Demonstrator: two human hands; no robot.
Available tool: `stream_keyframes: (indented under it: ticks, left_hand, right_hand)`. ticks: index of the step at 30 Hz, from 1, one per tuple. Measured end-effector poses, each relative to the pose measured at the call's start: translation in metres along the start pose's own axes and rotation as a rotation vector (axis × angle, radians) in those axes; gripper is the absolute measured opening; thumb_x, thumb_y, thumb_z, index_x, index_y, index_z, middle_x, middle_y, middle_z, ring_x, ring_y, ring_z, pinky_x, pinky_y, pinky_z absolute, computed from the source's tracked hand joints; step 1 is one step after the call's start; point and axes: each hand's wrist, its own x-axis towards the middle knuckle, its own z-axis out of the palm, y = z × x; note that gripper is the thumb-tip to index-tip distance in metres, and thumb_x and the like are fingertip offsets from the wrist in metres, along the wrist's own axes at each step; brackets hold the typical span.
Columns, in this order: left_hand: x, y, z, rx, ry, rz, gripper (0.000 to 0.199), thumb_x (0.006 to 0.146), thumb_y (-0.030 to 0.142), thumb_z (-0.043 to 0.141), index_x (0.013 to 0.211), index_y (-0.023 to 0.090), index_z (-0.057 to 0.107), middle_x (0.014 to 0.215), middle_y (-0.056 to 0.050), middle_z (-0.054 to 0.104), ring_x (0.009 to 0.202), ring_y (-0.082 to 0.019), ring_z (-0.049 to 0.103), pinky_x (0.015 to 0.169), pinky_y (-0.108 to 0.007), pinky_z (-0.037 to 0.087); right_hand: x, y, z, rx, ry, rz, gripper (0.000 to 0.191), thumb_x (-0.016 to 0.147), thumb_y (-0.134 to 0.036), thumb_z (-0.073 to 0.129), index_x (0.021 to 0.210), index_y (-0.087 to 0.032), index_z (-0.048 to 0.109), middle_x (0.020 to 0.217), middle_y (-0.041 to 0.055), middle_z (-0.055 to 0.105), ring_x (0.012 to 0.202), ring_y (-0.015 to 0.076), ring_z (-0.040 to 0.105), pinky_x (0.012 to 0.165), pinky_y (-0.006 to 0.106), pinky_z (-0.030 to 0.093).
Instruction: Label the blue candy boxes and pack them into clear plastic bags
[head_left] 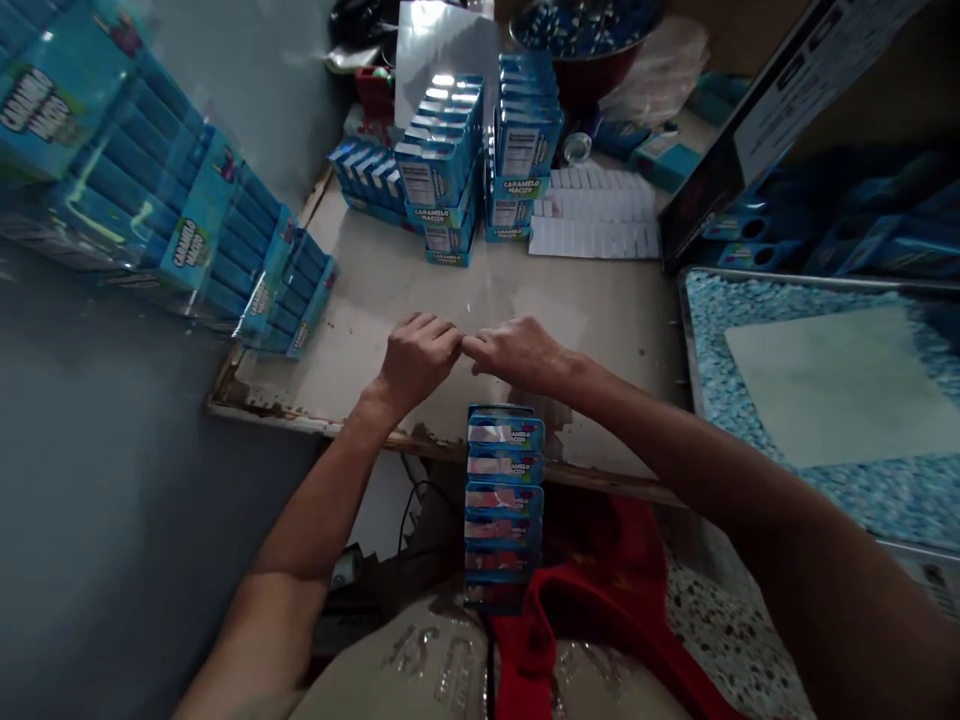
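Over the light worktop (360, 290), my left hand (421, 358) is closed, with its fingers curled. My right hand (517, 352) meets it at the fingertips, thumb and fingers pressed together. Whatever lies between the fingers is too small or too clear to make out. Below both hands, a row of blue boxes (504, 500) with printed fronts extends from the table's front edge towards my body. Neither hand touches these boxes. Farther back stand two stacks of blue boxes, one on the left (439, 170) and one on the right (521, 150).
Plastic-wrapped blue packs (180, 220) rise at the left. White strips (596, 215) lie behind the hands on the right. A metal-edged tray (688, 330) holds many small blue pieces under a pale sheet (840, 385). A red bowl (600, 75) stands at the back.
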Motion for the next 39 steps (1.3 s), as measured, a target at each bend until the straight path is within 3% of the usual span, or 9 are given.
stream_keyframes:
  ticks: [4,9,13,19,25,28,31,35,39]
  left_hand:
    - [-0.018,0.007,0.007,0.012,0.086,-0.052,0.026,0.101,0.027,0.055,0.083,0.023,0.074,0.091,-0.009,0.075,0.089,-0.025,0.062,0.083,-0.042,0.042]
    - [-0.051,0.023,0.029,0.119,0.128,-0.061,0.026,0.099,0.017,0.054,0.083,0.023,0.073,0.083,-0.008,0.070,0.080,-0.024,0.056,0.074,-0.040,0.036]
    - [-0.065,0.037,0.038,0.120,0.047,-0.052,0.022,0.097,0.015,0.057,0.078,0.022,0.068,0.077,-0.008,0.067,0.079,-0.024,0.056,0.069,-0.039,0.033]
    - [-0.055,0.051,0.015,0.119,-0.127,-0.075,0.011,0.087,0.016,0.067,0.077,0.021,0.067,0.077,-0.008,0.068,0.072,-0.024,0.059,0.061,-0.036,0.031]
    - [-0.038,0.059,-0.026,0.132,-0.088,-0.137,0.023,0.094,0.021,0.059,0.072,0.020,0.066,0.072,-0.005,0.066,0.057,-0.018,0.053,0.053,-0.034,0.018]
    - [-0.051,0.075,-0.049,0.106,0.004,-0.174,0.022,0.094,0.020,0.061,0.072,0.021,0.066,0.070,-0.004,0.065,0.060,-0.018,0.057,0.053,-0.033,0.025]
    - [-0.067,0.094,-0.060,0.004,0.159,-0.331,0.016,0.095,0.024,0.065,0.080,0.022,0.069,0.075,-0.003,0.070,0.066,-0.017,0.064,0.058,-0.030,0.038]
    - [-0.079,0.111,-0.051,-0.107,0.308,-0.479,0.013,0.093,0.021,0.069,0.080,0.022,0.070,0.079,-0.001,0.073,0.070,-0.016,0.069,0.061,-0.027,0.045]
    - [-0.086,0.117,-0.030,-0.186,0.509,-0.443,0.008,0.094,0.018,0.069,0.092,0.024,0.074,0.085,-0.001,0.076,0.075,-0.014,0.071,0.073,-0.026,0.055]
  right_hand:
    - [-0.020,0.006,0.011,0.019,0.013,0.083,0.038,0.107,-0.051,0.049,0.115,-0.019,0.069,0.101,0.0085,0.077,0.080,0.0186,0.065,0.059,0.030,0.020]
    - [-0.063,0.014,0.040,0.083,-0.085,0.284,0.029,0.106,-0.033,0.051,0.098,-0.019,0.075,0.102,0.0094,0.077,0.081,0.0184,0.067,0.059,0.030,0.023]
    - [-0.090,0.006,0.059,0.121,-0.080,0.359,0.022,0.101,-0.025,0.055,0.098,-0.019,0.076,0.101,0.0098,0.078,0.082,0.0188,0.069,0.059,0.028,0.028]
    - [-0.097,-0.009,0.057,0.263,-0.082,0.495,0.020,0.099,-0.025,0.059,0.099,-0.019,0.078,0.101,0.0085,0.080,0.086,0.0198,0.073,0.063,0.027,0.036]
    - [-0.098,-0.014,0.016,0.471,0.034,0.601,0.017,0.097,-0.030,0.066,0.093,-0.020,0.079,0.089,0.0057,0.081,0.080,0.0197,0.073,0.066,0.027,0.039]
    - [-0.109,-0.030,0.002,0.470,0.146,0.571,0.021,0.100,-0.033,0.061,0.098,-0.024,0.080,0.092,0.0053,0.082,0.082,0.0214,0.075,0.068,0.028,0.045]
    - [-0.123,-0.051,0.000,0.457,0.357,0.562,0.026,0.103,-0.033,0.055,0.104,-0.026,0.080,0.098,0.0048,0.082,0.085,0.0207,0.077,0.072,0.029,0.051]
    - [-0.133,-0.074,0.010,0.404,0.517,0.641,0.028,0.104,-0.032,0.054,0.095,-0.023,0.079,0.095,0.0066,0.082,0.081,0.0201,0.077,0.071,0.029,0.054]
    - [-0.137,-0.088,0.025,0.275,0.709,0.620,0.028,0.105,-0.029,0.053,0.096,-0.024,0.079,0.093,0.0057,0.082,0.080,0.0172,0.077,0.071,0.027,0.055]
